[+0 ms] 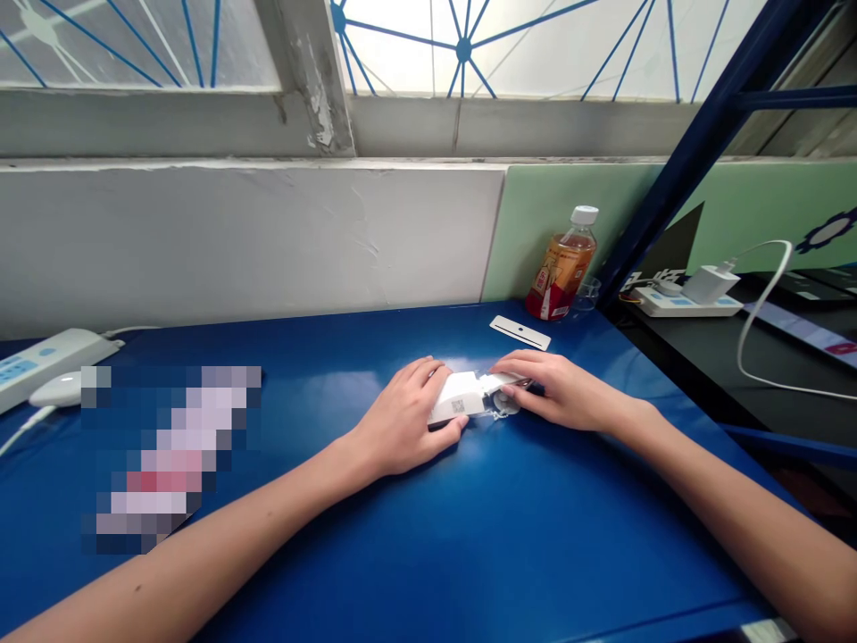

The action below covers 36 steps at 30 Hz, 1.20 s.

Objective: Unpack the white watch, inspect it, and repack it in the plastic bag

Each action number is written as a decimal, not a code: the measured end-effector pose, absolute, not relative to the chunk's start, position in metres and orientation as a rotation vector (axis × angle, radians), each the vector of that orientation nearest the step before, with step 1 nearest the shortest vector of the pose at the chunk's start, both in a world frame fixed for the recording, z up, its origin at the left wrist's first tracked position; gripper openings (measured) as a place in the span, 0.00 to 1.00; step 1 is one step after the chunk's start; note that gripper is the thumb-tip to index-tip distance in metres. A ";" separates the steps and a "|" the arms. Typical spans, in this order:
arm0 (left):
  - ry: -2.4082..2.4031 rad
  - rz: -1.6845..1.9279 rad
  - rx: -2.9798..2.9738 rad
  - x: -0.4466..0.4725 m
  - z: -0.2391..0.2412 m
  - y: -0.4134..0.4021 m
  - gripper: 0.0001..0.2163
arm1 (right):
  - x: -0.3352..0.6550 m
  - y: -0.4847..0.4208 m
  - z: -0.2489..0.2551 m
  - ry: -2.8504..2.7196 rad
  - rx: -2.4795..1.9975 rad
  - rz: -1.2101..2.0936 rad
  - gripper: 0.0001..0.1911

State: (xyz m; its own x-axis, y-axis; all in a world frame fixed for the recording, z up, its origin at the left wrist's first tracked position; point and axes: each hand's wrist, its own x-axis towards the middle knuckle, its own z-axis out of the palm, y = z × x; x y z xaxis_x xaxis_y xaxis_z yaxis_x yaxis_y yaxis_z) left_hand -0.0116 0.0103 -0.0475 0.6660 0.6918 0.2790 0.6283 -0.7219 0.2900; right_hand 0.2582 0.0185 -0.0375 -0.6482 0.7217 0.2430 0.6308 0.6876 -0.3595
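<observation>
A small white box-shaped device [456,397] with a printed code on its side lies on the blue table [469,536]. My left hand [402,424] is wrapped round its left end, thumb beneath and fingers over the top. My right hand [566,391] lies at its right end, fingers pinched on a thin white flap and a small clear and dark piece [503,404] that sticks out of the device. Both forearms rest low over the table.
A white flat strip [520,331] lies behind the hands. A bottle of amber drink [561,266] stands at the back right by a blue rack post [689,152]. A power strip with a charger [689,299] sits further right. Another power strip [40,362] lies at far left.
</observation>
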 end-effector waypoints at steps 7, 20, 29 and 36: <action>1.072 0.549 2.713 -0.010 -0.047 0.011 0.20 | 0.259 0.017 -0.031 -2.554 -1.075 0.262 0.16; 1.083 0.544 2.721 -0.012 -0.050 0.012 0.21 | 0.256 0.014 -0.031 -2.061 -1.137 0.156 0.11; 1.083 0.547 2.730 -0.011 -0.047 0.012 0.21 | 0.248 0.013 -0.025 -1.693 -1.188 0.652 0.15; 1.101 0.538 2.734 -0.012 -0.048 0.010 0.23 | 0.253 0.021 -0.023 -1.196 -1.148 0.965 0.19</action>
State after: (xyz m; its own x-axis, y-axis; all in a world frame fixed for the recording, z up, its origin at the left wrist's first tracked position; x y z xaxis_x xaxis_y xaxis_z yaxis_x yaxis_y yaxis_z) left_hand -0.0119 0.0105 -0.0481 0.6672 0.6931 0.2729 0.6411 -0.7208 0.2634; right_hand 0.2530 0.0213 -0.0226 0.1397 0.9732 0.1826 0.0273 0.1805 -0.9832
